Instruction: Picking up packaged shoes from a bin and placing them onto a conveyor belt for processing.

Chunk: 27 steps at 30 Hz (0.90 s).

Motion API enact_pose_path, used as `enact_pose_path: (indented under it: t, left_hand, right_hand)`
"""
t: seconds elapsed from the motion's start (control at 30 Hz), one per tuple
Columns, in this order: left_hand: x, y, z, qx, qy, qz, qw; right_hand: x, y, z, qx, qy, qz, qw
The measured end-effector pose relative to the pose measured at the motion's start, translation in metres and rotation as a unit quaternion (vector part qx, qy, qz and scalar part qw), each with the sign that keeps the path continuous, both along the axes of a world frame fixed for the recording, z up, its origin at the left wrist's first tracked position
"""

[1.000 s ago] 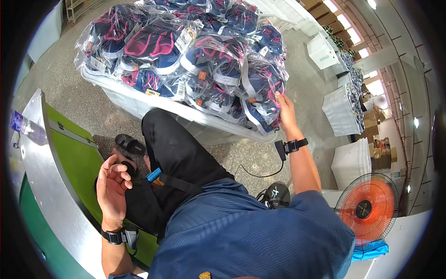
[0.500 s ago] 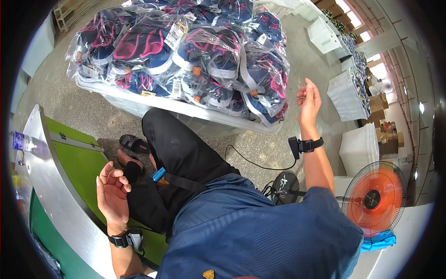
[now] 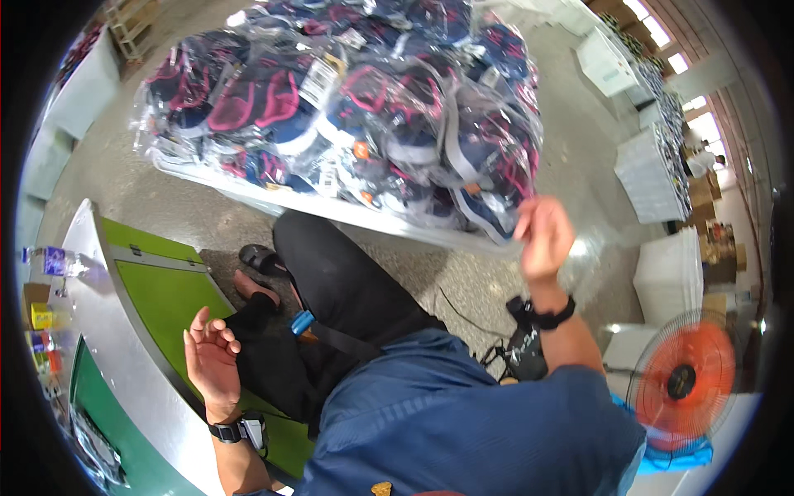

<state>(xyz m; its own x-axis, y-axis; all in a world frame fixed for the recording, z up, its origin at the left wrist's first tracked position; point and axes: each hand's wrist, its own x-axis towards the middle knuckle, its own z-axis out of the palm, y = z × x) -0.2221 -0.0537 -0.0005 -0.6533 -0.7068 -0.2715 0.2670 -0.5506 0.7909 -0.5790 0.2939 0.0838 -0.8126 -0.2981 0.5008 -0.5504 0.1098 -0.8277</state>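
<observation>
- Your right hand (image 3: 542,236) is up at the near right corner of the pile of bagged shoes (image 3: 347,107). Its grip pinches the clear plastic at that corner.
- The pile sits on a long white worktop (image 3: 331,207) in front of you. The shoes are dark blue and pink, each pair in a clear bag.
- Your left hand (image 3: 211,355) hovers over the green mat (image 3: 157,289) by your knee. Its grip is loose and holds nothing.
- The floor (image 3: 571,165) is grey concrete.
- An orange fan (image 3: 682,380) stands at your right.
- White stacks (image 3: 653,165) stand further back.
</observation>
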Motion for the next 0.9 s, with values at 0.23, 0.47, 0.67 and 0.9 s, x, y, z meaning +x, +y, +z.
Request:
enact_pose_path:
  t: [0.23, 0.47, 0.67, 0.9]
  left_hand:
    - [0.034, 0.000, 0.051, 0.071, -0.038, 0.080, 0.993]
    - [0.140, -0.014, 0.098, -0.006, -0.053, 0.134, 0.990]
    - [0.224, -0.078, 0.110, -0.185, -0.255, 0.268, 0.911]
    - [0.408, -0.151, 0.073, -0.224, -0.479, 0.503, 0.683]
  right_hand:
    - [0.085, -0.121, -0.016, 0.091, -0.022, 0.438, 0.894]
    - [0.153, -0.200, -0.033, 0.126, -0.023, 0.592, 0.796]
    - [0.168, -0.224, -0.057, 0.179, 0.036, 0.594, 0.784]
    - [0.188, -0.257, -0.071, 0.222, 0.032, 0.608, 0.762]
